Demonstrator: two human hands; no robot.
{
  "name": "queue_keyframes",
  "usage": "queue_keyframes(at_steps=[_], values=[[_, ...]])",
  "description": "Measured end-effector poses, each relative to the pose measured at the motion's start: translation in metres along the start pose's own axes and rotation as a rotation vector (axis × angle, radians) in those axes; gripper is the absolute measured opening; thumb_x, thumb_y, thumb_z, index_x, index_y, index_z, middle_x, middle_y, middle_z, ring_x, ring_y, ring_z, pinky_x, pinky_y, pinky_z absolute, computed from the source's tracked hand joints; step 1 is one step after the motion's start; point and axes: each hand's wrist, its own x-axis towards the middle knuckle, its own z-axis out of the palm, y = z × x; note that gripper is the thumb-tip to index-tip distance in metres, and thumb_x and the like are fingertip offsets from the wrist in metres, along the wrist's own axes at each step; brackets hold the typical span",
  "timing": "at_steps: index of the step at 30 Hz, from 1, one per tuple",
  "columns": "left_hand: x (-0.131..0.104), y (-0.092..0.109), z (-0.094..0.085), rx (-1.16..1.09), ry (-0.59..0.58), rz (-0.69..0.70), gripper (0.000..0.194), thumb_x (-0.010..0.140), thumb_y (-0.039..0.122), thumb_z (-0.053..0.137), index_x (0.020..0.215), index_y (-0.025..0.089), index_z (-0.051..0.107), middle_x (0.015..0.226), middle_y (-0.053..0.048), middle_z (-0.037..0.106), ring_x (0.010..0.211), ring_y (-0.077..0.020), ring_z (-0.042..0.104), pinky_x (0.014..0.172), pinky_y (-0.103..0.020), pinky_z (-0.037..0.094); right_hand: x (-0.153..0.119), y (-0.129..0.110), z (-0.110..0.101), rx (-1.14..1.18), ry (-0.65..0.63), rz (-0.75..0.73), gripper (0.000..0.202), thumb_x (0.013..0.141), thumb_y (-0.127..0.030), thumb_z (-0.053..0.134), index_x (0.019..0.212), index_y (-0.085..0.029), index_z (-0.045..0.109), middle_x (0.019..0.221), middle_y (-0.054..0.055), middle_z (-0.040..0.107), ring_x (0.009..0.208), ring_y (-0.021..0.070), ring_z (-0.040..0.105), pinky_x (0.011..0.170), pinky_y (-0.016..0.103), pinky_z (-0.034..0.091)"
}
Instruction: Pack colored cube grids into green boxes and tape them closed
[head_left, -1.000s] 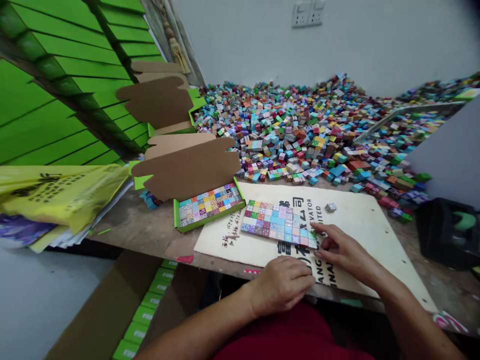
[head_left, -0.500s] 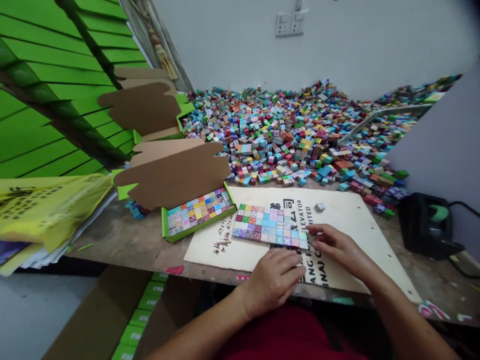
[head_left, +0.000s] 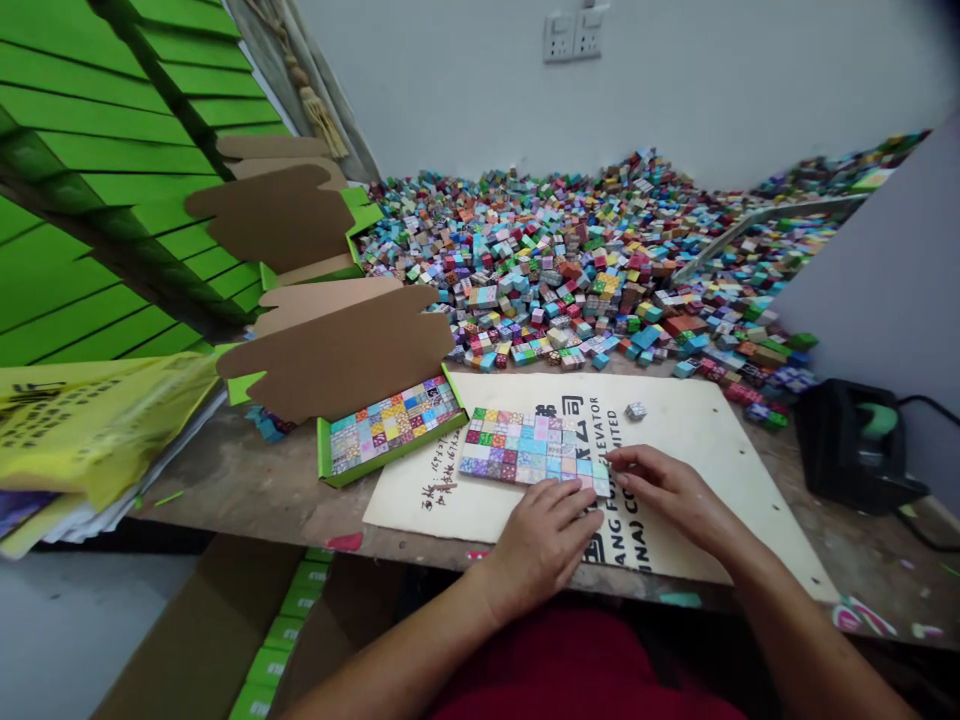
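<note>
A flat rectangular array of small patterned cubes (head_left: 517,452) lies on a cream printed sheet (head_left: 697,430). Along its near edge rests my left hand (head_left: 544,535), palm down, fingers stretched out with the tips on the cubes. My right hand (head_left: 671,490) is at the right end of the array, fingers slightly bent and apart, fingertips by the end cubes. A single greyish cube (head_left: 636,411) sits alone on the sheet beyond my right hand. Left of the array, an open green box (head_left: 390,450) holds a similar filled layer of cubes, its brown lid raised.
A large heap of loose cubes (head_left: 540,250) covers the back of the table against the wall. Green boxes (head_left: 90,170) are stacked at left, near a yellow bag (head_left: 97,410). At right stands a black tape dispenser (head_left: 847,450). Another open box (head_left: 285,220) stands behind.
My left hand's fingers have moved up onto the array's near edge, over its cubes. My right hand stays at the right end. The view has shifted slightly.
</note>
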Motion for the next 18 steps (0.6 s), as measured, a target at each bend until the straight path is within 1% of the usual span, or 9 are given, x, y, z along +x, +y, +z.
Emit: queue_keyframes(at_steps=[6,9,11,13,14,18], values=[[0.003,-0.003,-0.002,-0.039,0.0,0.008,0.03,0.092,0.023,0.043,0.12,0.017,0.052,0.13,-0.007,0.053,0.124,-0.0224,0.043,0.101,-0.042,0.038,-0.001,0.001,-0.001,-0.033,-0.019,-0.021,0.028,0.084,-0.036,0.053,0.108,-0.024,0.057,0.105,0.005,0.062,0.092,0.0196,0.058,0.084,0.036,0.048],[0.004,-0.007,-0.002,-0.05,0.015,-0.01,0.033,0.092,0.023,0.043,0.124,0.017,0.05,0.13,-0.007,0.053,0.124,-0.022,0.043,0.101,-0.042,0.038,-0.003,0.0,0.002,-0.125,-0.062,-0.075,0.038,0.081,-0.039,0.057,0.117,-0.025,0.053,0.106,0.005,0.059,0.087,0.0187,0.058,0.079,0.035,0.049],[0.004,-0.01,-0.002,-0.04,0.018,-0.035,0.037,0.091,0.023,0.044,0.128,0.017,0.046,0.131,-0.007,0.052,0.124,-0.0226,0.042,0.101,-0.043,0.038,-0.005,-0.002,0.006,-0.215,-0.066,-0.137,0.043,0.079,-0.038,0.06,0.119,-0.026,0.052,0.108,0.006,0.057,0.09,0.0199,0.056,0.079,0.035,0.048],[0.004,-0.012,-0.002,-0.03,0.01,-0.053,0.04,0.091,0.023,0.045,0.131,0.017,0.043,0.132,-0.006,0.052,0.124,-0.023,0.041,0.101,-0.044,0.037,-0.006,-0.002,0.008,-0.294,-0.04,-0.182,0.041,0.078,-0.036,0.06,0.117,-0.025,0.052,0.107,0.006,0.056,0.092,0.0209,0.055,0.08,0.035,0.047],[0.004,-0.013,-0.002,-0.026,0.008,-0.058,0.041,0.092,0.023,0.045,0.132,0.017,0.043,0.132,-0.006,0.052,0.124,-0.0229,0.041,0.101,-0.044,0.037,-0.006,-0.001,0.008,-0.318,-0.022,-0.187,0.038,0.079,-0.035,0.059,0.115,-0.025,0.052,0.104,0.006,0.056,0.09,0.0207,0.056,0.078,0.035,0.048],[0.003,-0.012,-0.001,-0.022,0.015,-0.063,0.041,0.092,0.023,0.044,0.132,0.018,0.042,0.132,-0.005,0.051,0.124,-0.0228,0.041,0.102,-0.044,0.037,0.007,0.002,0.0,-0.358,0.085,-0.123,0.034,0.08,-0.036,0.056,0.111,-0.022,0.053,0.091,0.005,0.055,0.071,0.0172,0.055,0.065,0.032,0.047]])
